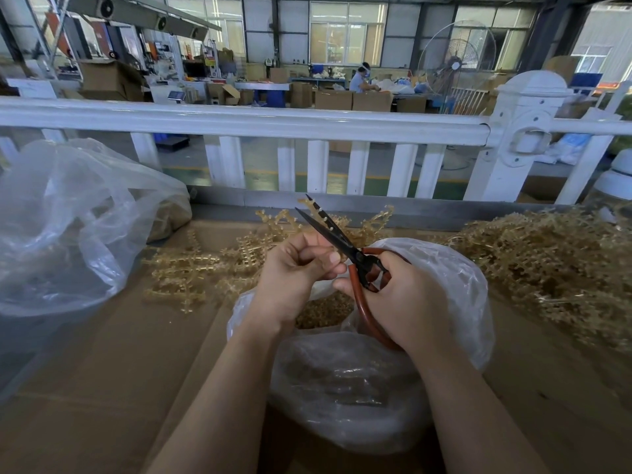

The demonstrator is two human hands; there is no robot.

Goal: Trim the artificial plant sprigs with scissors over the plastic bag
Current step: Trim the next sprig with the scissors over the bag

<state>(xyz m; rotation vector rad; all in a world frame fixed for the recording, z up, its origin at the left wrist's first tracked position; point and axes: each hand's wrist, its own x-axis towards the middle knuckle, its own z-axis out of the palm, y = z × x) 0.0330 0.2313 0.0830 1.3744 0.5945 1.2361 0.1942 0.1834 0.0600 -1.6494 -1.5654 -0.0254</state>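
My right hand grips the red handles of black-bladed scissors, whose blades stand parted and point up and to the left. A tan plastic sprig lies between the blades, and my left hand pinches its lower end beside the pivot. Both hands hover over an open clear plastic bag with small tan cut pieces inside.
Flat tan sprigs lie on the cardboard-covered table left of the bag. A big tangled heap of sprigs fills the right side. A large clear bag sits far left. A white railing runs behind the table.
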